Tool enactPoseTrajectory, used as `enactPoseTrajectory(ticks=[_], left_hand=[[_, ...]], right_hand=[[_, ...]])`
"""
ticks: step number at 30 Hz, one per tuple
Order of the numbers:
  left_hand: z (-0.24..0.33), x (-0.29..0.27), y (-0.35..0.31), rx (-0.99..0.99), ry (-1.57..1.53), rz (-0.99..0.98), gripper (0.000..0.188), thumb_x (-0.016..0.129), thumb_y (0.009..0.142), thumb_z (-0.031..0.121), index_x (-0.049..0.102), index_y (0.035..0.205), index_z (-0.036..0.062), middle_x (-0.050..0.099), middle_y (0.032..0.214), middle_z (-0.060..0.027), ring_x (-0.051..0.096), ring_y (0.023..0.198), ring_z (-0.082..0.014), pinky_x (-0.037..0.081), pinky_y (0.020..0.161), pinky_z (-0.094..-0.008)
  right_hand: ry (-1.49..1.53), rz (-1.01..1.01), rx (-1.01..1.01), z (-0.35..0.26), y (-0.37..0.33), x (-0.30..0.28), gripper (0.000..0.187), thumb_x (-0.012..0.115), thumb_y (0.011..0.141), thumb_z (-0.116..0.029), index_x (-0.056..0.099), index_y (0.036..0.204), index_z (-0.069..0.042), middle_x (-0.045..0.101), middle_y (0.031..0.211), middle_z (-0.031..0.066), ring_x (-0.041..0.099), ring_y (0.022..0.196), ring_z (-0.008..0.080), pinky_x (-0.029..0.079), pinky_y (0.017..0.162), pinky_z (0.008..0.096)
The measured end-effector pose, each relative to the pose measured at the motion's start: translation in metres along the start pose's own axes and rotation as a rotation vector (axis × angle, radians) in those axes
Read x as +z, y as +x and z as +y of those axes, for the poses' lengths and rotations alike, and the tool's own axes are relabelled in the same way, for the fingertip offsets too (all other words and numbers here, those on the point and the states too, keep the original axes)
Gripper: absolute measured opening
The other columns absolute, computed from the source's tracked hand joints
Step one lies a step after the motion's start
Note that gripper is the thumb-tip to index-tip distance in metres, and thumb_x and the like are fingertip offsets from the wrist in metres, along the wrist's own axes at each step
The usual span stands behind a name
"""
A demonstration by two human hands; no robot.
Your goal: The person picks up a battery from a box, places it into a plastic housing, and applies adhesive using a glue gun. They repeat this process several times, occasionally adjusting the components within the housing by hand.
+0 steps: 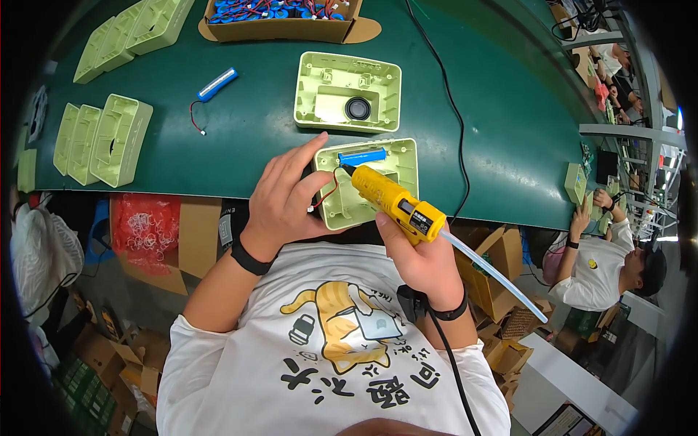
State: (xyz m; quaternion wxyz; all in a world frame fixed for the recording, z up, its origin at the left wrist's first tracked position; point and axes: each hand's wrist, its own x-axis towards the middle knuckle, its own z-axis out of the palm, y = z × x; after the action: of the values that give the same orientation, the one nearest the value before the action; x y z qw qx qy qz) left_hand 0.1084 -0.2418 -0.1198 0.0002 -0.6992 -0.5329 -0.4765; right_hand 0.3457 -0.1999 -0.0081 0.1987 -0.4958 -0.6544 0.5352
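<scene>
My left hand (285,196) grips the left side of a light-green plastic housing (410,163) at the table's near edge. A blue cylindrical battery (372,155) lies in the housing's upper compartment, its red and black wires running down beside my fingers to a white plug. My right hand (425,265) is closed around a yellow hot glue gun (382,193), and a translucent glue stick (502,280) sticks out of its rear. The dark nozzle points at the battery's left end; whether it touches is unclear. Beyond sits a second green housing (395,94) with a round black speaker (358,108).
Another blue battery (218,84) with wires lies on the green table (254,109). More green housings (122,142) stand at the left. A cardboard box (283,30) of batteries is at the far edge. A black cable (454,109) crosses the right. A co-worker (600,261) sits farther right.
</scene>
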Motion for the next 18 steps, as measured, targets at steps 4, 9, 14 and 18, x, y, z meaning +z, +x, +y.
enactPoseTrajectory(ticks=[4,9,14,18], left_hand=[[-0.001,0.0,0.0,0.003,0.0,-0.001,0.076,0.103,0.078,0.044,0.06,0.132,0.0121,0.065,0.161,-0.0248,0.076,0.122,-0.0435,0.062,0.099,-0.0475],[0.001,-0.001,0.0,-0.005,-0.002,-0.004,0.077,0.104,0.078,0.045,0.06,0.132,0.0119,0.066,0.161,-0.025,0.076,0.122,-0.0437,0.061,0.099,-0.0474],[0.0,-0.002,0.003,0.005,-0.005,0.007,0.076,0.105,0.077,0.043,0.061,0.131,0.012,0.066,0.16,-0.0249,0.075,0.124,-0.0442,0.061,0.1,-0.0481],[0.01,-0.008,0.006,-0.007,-0.05,-0.004,0.077,0.106,0.075,0.037,0.061,0.133,0.0132,0.066,0.161,-0.0248,0.074,0.126,-0.0457,0.061,0.102,-0.0502]], right_hand=[[-0.047,0.004,-0.073,0.001,0.004,0.002,0.016,0.077,0.104,-0.011,0.078,0.109,0.005,0.073,0.073,0.014,0.069,0.061,0.027,0.053,0.062,0.0371],[-0.091,0.03,-0.11,0.003,0.004,0.002,0.017,0.078,0.104,-0.012,0.08,0.111,0.004,0.075,0.073,0.0142,0.072,0.062,0.0267,0.054,0.062,0.0375],[0.022,0.005,-0.051,0.003,-0.001,-0.004,0.019,0.076,0.106,-0.01,0.08,0.118,0.004,0.082,0.084,0.012,0.079,0.072,0.0233,0.06,0.07,0.0345],[0.145,-0.041,-0.014,0.007,-0.016,-0.016,0.031,0.074,0.111,-0.012,0.074,0.138,0.002,0.084,0.101,0.0078,0.069,0.076,0.0109,0.056,0.071,0.0272]])
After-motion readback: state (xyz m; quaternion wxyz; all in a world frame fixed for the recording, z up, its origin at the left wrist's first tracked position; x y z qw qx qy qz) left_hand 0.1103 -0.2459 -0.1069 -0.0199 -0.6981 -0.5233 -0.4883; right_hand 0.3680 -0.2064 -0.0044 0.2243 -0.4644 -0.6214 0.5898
